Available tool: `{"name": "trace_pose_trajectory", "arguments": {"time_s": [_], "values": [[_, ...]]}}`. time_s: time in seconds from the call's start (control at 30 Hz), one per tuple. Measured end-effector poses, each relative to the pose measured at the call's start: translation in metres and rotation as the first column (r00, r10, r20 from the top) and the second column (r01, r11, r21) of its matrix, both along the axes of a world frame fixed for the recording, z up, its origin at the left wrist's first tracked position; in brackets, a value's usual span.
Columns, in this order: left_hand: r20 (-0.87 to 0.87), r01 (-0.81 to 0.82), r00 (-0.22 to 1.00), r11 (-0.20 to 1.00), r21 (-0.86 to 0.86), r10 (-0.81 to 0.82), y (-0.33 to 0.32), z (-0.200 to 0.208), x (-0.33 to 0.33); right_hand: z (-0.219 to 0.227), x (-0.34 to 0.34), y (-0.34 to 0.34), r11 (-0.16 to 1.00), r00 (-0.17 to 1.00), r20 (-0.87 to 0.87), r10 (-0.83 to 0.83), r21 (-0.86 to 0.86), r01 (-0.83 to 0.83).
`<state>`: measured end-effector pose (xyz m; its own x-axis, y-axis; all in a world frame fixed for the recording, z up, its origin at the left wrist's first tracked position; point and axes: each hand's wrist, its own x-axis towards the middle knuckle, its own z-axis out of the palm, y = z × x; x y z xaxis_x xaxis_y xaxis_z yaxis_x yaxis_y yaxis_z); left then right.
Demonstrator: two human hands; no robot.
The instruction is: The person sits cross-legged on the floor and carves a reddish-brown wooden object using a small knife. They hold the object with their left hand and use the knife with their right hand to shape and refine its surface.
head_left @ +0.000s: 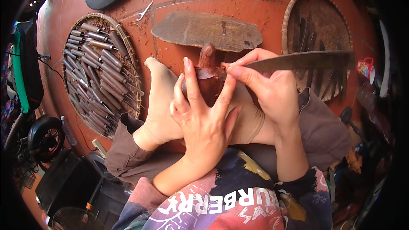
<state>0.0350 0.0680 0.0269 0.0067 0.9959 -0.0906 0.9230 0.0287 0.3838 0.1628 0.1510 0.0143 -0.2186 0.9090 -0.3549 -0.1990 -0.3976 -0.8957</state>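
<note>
A reddish-brown wood carving (207,57) stands between my bare feet, its upper part near the wooden board. Over its near side lies my left hand (204,113), fingers spread, with the index and middle fingers on either side of the carving. My right hand (272,87) is closed around the narrow end of a long, flat, dark metal file (306,61), which points out to the right. The right fingertips are close beside the carving. My left palm hides much of the carving's lower part.
A worn wooden board (208,30) lies ahead on the red tiled floor. Left stands a round woven basket (138,79) full of wood-handled carving tools; right, another basket (286,21) holds dark flat tools and shavings. A white dental pick (145,10) lies beyond.
</note>
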Motion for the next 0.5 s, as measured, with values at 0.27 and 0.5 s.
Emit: {"name": "trace_pose_trajectory", "arguments": {"time_s": [0.27,0.5], "values": [[-0.008,-0.013,1.000,1.000,0.002,0.013,0.005,0.002,-0.001,0.003,-0.002,0.004,1.000,0.999,0.047,-0.011,0.002,0.011],[0.051,-0.025,0.998,0.999,0.020,0.024,-0.002,-0.003,-0.002,0.005,-0.002,-0.008,0.997,0.994,0.112,-0.008,0.077,-0.001]]}}
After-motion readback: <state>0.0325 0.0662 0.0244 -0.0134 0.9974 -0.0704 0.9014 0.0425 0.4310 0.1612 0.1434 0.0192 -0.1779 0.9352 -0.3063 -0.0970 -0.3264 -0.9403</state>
